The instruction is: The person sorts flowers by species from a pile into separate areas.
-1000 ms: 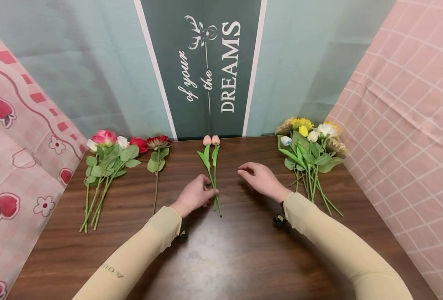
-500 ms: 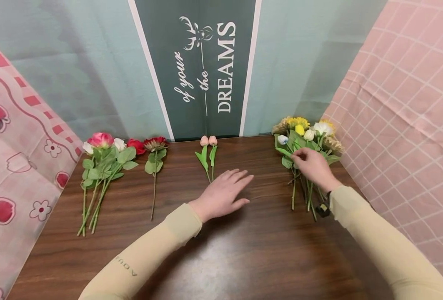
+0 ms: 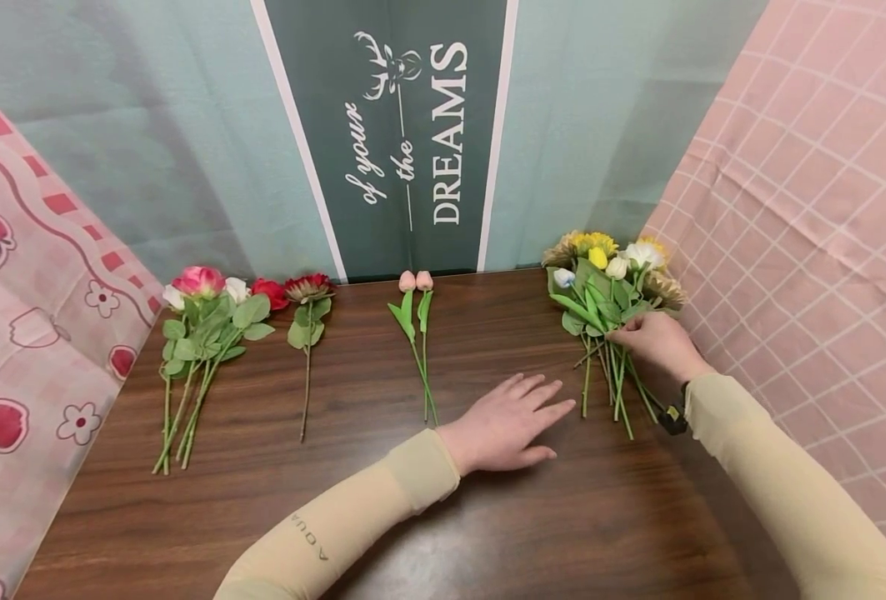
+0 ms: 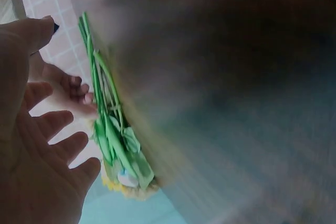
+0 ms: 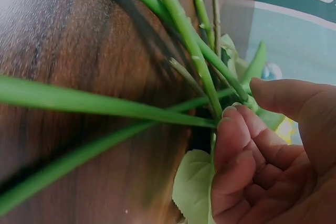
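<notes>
Only the right wrist view shows the right hand (image 5: 262, 156) with fingertips curled, pinching green stems of the mixed bunch (image 3: 611, 287). The left hand (image 3: 510, 421) lies flat, fingers spread, on the table (image 3: 412, 517).

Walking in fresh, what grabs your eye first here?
The dark banner reading "DREAMS" at the back, then flowers on the wooden table. The right hand grips stems of the yellow-and-white bunch at right; the left hand lies flat mid-table, beside two pink tulips.
</notes>
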`<move>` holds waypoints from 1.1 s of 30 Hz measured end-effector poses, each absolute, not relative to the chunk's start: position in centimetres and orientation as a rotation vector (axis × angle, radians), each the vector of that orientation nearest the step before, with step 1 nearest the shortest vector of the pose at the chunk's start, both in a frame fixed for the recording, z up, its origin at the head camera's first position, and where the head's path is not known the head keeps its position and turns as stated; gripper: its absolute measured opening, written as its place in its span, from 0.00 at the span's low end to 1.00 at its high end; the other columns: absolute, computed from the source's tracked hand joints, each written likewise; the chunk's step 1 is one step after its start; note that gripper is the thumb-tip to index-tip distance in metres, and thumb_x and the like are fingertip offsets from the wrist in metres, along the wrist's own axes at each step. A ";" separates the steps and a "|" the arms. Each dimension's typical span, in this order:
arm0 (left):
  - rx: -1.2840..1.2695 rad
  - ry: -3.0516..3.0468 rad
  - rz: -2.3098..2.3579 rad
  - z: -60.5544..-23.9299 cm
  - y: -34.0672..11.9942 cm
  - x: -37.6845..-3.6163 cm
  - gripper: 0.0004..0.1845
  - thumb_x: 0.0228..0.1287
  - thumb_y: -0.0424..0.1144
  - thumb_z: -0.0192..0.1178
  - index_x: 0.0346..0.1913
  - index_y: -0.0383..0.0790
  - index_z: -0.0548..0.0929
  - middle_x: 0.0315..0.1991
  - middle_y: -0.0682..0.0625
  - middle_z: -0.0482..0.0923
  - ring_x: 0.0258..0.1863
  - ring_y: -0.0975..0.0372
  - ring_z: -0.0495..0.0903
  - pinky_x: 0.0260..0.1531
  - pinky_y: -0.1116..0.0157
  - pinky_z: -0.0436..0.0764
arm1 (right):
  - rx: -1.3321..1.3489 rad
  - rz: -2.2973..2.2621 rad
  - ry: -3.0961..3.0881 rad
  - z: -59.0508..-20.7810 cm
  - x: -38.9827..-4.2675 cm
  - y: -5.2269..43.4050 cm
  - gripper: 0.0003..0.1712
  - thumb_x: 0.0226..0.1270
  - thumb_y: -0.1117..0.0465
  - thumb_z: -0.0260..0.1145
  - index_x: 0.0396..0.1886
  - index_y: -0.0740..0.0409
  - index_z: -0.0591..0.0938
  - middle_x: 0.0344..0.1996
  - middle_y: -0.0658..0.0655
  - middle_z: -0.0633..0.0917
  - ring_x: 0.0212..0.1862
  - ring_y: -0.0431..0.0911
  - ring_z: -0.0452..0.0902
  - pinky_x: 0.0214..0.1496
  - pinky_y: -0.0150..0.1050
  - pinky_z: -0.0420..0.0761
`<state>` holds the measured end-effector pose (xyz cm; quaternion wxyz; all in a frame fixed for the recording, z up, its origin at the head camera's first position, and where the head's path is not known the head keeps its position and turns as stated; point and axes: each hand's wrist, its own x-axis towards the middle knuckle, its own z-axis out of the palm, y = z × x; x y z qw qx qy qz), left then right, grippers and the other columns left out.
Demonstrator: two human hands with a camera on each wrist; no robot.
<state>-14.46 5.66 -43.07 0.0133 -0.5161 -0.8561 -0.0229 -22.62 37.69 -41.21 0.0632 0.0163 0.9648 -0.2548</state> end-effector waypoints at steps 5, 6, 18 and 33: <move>-1.638 -2.667 -0.086 -43.6 6.1 -14.0 0.39 0.74 0.64 0.53 0.82 0.53 0.59 0.80 0.48 0.55 0.79 0.53 0.54 0.77 0.54 0.52 | 0.062 -0.742 2.927 -41.8 -23.0 37.3 0.27 0.69 0.44 0.68 0.14 0.50 0.71 0.11 0.45 0.63 0.18 0.44 0.60 0.23 0.41 0.64; -1.639 -2.669 -0.092 -43.7 6.1 -14.0 0.39 0.74 0.64 0.53 0.82 0.53 0.59 0.80 0.48 0.55 0.79 0.53 0.54 0.77 0.54 0.52 | 0.060 -0.738 2.932 -41.8 -23.0 37.2 0.27 0.70 0.45 0.68 0.14 0.50 0.72 0.11 0.45 0.63 0.18 0.45 0.60 0.23 0.41 0.64; -1.628 -2.698 -0.140 -43.7 5.5 -14.5 0.38 0.75 0.63 0.52 0.81 0.51 0.60 0.80 0.47 0.56 0.78 0.52 0.55 0.77 0.54 0.53 | 0.061 -0.896 2.962 -41.3 -22.7 36.3 0.23 0.73 0.46 0.66 0.38 0.63 0.88 0.25 0.54 0.87 0.28 0.48 0.82 0.30 0.41 0.78; -1.078 -2.904 -0.879 -42.8 2.1 -16.2 0.25 0.78 0.50 0.57 0.71 0.45 0.76 0.68 0.50 0.76 0.67 0.59 0.74 0.66 0.60 0.73 | 0.052 -1.697 2.626 -38.5 -22.4 28.6 0.29 0.70 0.45 0.71 0.52 0.68 0.84 0.33 0.57 0.89 0.33 0.46 0.86 0.37 0.39 0.87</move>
